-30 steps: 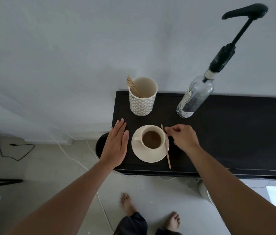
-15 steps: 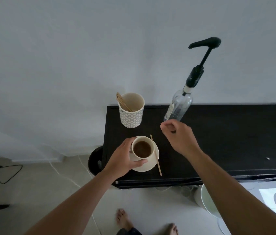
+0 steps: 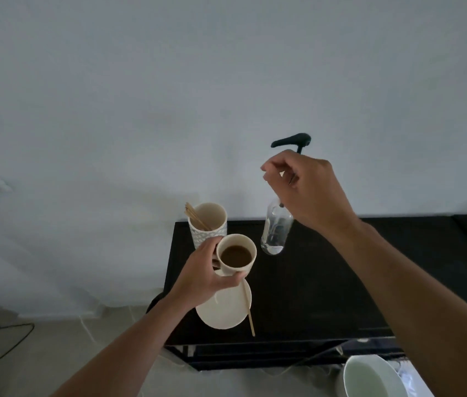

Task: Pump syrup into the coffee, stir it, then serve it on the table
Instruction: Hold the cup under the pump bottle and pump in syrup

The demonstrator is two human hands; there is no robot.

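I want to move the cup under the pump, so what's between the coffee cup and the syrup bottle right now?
Nothing: in the head view, only bare black tabletop shows between the coffee cup, held by the left hand, and the syrup bottle.

bottle point(image 3: 275, 233): clear glass (glossy) | stirrer point(image 3: 248, 308): bare wood | table point(image 3: 326, 282): matt black
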